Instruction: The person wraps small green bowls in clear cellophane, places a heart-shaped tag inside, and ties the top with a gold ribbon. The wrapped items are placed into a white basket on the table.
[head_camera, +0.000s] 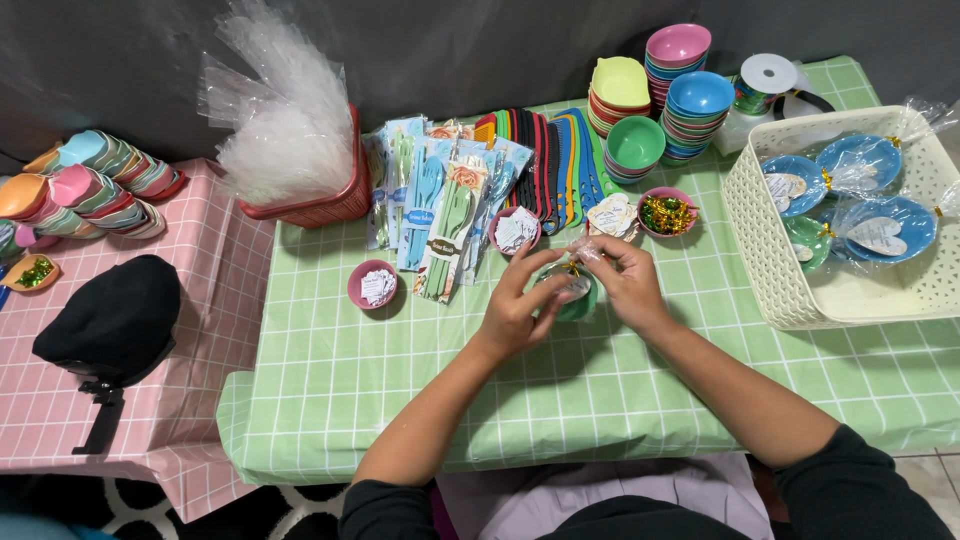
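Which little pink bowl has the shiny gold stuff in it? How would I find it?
Start at the green checked table and find the tall stacks of coloured bowls at the back. Just in front of them sits a small pink bowl. Unlike the other pink bowls, which hold white paper tags, it holds shiny gold twist ties.

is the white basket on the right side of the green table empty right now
No, the white basket holds several blue and green bowls already wrapped in clear plastic with paper tags.

Bright, even light; perhaps slight edge distortion.
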